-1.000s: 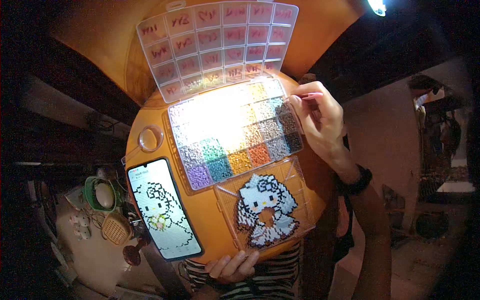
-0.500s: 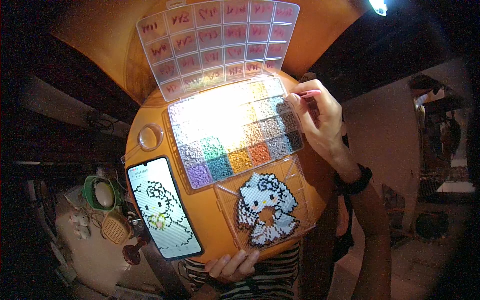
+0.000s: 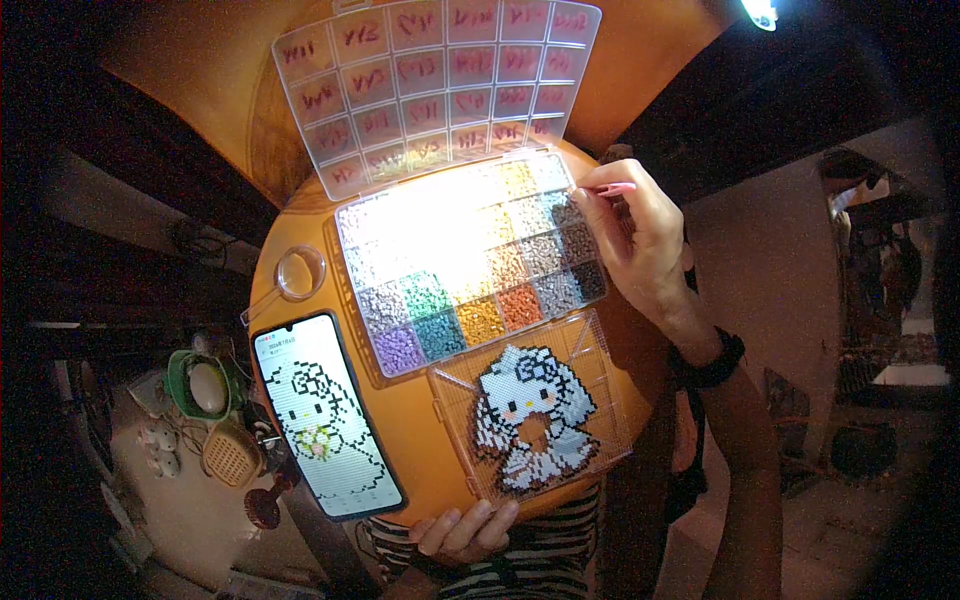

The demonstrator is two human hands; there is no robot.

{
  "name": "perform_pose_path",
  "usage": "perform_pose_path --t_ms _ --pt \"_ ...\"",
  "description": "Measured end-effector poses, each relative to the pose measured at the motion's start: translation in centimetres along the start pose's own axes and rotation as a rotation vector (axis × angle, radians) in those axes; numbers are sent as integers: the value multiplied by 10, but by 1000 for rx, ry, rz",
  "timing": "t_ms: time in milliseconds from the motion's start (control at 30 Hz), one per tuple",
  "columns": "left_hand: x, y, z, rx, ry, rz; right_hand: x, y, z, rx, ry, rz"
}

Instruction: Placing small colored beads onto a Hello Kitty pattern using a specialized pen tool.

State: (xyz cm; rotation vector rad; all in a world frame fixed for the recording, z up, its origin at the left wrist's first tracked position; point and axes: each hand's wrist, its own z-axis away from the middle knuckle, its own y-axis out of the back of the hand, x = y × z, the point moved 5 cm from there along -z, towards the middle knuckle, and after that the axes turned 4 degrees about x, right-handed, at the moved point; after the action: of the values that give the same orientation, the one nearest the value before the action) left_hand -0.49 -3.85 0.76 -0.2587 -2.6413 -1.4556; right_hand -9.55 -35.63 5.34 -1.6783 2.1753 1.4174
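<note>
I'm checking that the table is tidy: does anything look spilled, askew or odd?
No spill shows. Two things look odd: the bead figure has a bare gap in its middle, where the phone's picture shows a flower-like patch; and harsh glare whites out part of the bead box, hiding colours there.

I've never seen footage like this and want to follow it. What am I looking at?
There's no machine: these are bare hands, seen from a wide camera worn on the person's head, looking down, so straight edges bend. On the table lie an open box of coloured beads, a phone showing a figure, a clear dish, and a pegboard bearing beadwork. The right hand holds something pink by the box; the left hand is at the table's near edge.
</note>
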Motion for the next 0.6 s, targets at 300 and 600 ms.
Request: perform_pose_path --t_ms 300,600 --pt "3 -3 1 -62 -79 30 -21 28 17 75 -290 -231" --pt "-1 -2 -2 -57 -103 -8 -55 50 112 17 -232 -631"
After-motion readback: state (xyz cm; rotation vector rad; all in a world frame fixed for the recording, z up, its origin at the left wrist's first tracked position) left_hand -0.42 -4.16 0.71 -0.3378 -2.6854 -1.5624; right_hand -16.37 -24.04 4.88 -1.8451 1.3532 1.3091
